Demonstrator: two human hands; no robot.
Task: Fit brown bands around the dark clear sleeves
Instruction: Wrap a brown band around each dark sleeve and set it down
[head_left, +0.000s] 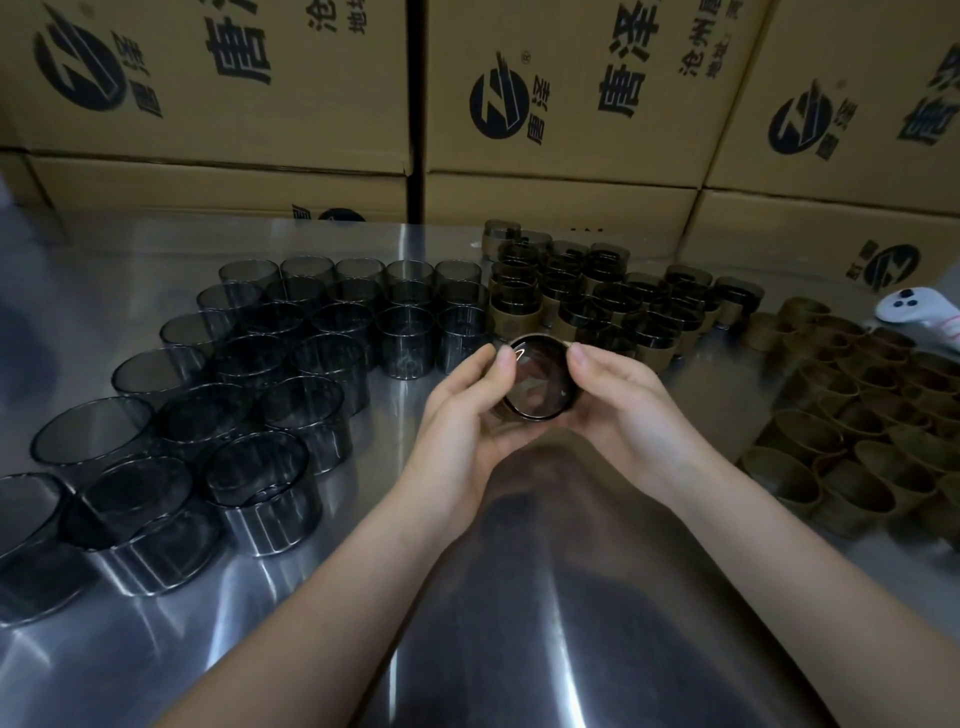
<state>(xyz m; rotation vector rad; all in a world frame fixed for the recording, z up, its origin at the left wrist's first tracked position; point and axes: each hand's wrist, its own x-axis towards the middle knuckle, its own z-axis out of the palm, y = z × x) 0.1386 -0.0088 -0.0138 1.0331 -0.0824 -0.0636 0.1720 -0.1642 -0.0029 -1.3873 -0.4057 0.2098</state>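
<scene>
Both hands hold one dark clear sleeve (537, 376) above the middle of the steel table, its open end tilted toward me and a brown band showing around its outside. My left hand (467, 410) curls round its left side, thumb on the rim. My right hand (621, 400) cups its right side, thumb on the upper rim. Several bare dark sleeves (270, 364) stand in rows at the left. Several sleeves with brown bands on them (597, 296) stand at the back centre. Loose brown bands (857, 415) lie packed together at the right.
The shiny steel table (519, 597) runs toward me with bare room in front of my hands. Stacked cardboard boxes (561, 104) form a wall behind the table. A white handheld controller (919, 309) lies at the far right beside the bands.
</scene>
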